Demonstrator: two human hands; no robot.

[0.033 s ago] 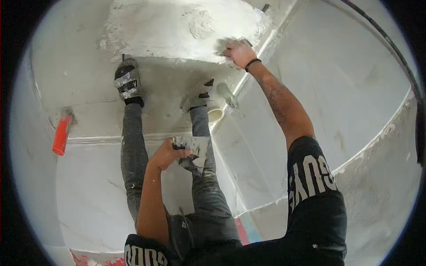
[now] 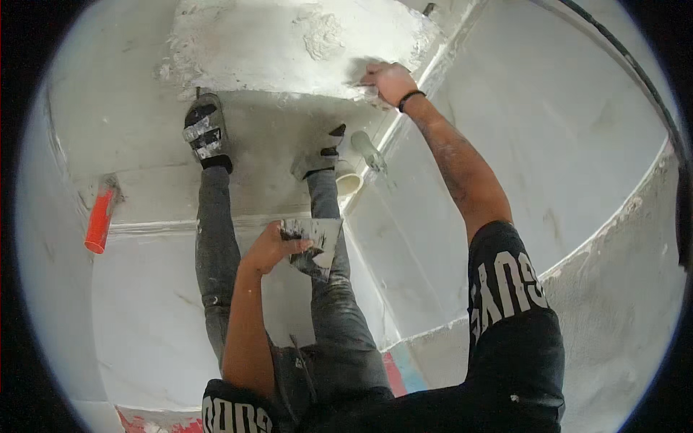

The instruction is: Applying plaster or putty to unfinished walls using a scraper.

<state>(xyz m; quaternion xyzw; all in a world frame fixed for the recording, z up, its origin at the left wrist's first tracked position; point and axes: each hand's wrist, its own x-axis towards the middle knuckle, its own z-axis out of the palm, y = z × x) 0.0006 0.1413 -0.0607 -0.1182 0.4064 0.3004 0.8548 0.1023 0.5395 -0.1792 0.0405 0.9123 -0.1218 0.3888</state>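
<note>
My left hand, in front of my right leg, is closed on a wide putty knife. Its metal blade is smeared with white and dark paste. Farther up, my right hand is stretched toward the right front edge of a white, plaster-coated slab, beside the wall joint. Its fingers are bent and pressed together. What they hold, if anything, is hidden behind the hand. A rough, lumpy patch of plaster lies on the slab to the left of that hand.
My shoes stand just before the slab. An orange pipe sticks up at the left. Near my right foot are a pale pipe end and a greenish pipe. A dark hose hangs along the right wall.
A small dark edge that showed beyond my right hand is now out of sight as the hand has turned slightly. My left hand keeps the putty knife in nearly the same place.
</note>
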